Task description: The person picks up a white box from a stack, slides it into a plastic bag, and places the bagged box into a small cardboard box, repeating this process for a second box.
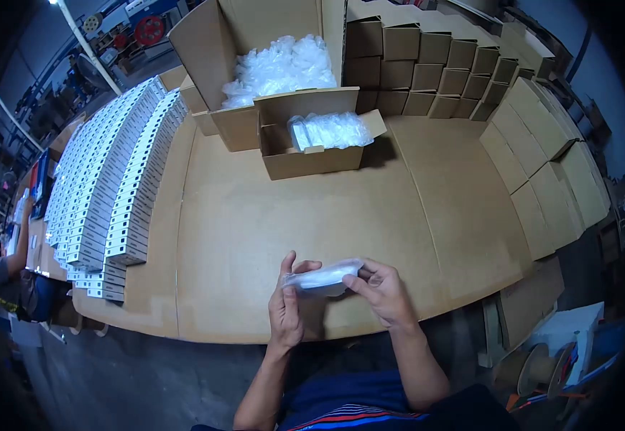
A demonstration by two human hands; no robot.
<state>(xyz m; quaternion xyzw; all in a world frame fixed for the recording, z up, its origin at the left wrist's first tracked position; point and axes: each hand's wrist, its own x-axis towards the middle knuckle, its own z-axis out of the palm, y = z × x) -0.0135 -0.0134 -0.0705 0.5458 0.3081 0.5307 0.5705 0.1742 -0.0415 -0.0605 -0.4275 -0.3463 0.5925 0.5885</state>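
In the head view, a small packet wrapped in clear plastic (325, 278) is held above the front of the table. My left hand (286, 305) supports its left end, thumb across the front and forefinger raised. At the other end, my right hand (383, 292) grips the packet between thumb and fingers. What lies inside the wrapping cannot be made out. Farther back stands an open small cardboard box (312, 164), flaps up, with clear plastic-wrapped packets (332, 132) in its right part. Behind it, a larger open carton (237, 134) holds a heap of clear plastic packets (281, 70).
Long rows of small white boxes (104, 172) fill the table's left side. Closed brown cartons (402, 74) are stacked along the back, with more cartons (542, 158) at right. A co-worker (14, 276) is at far left. A cable spool (539, 370) stands at lower right.
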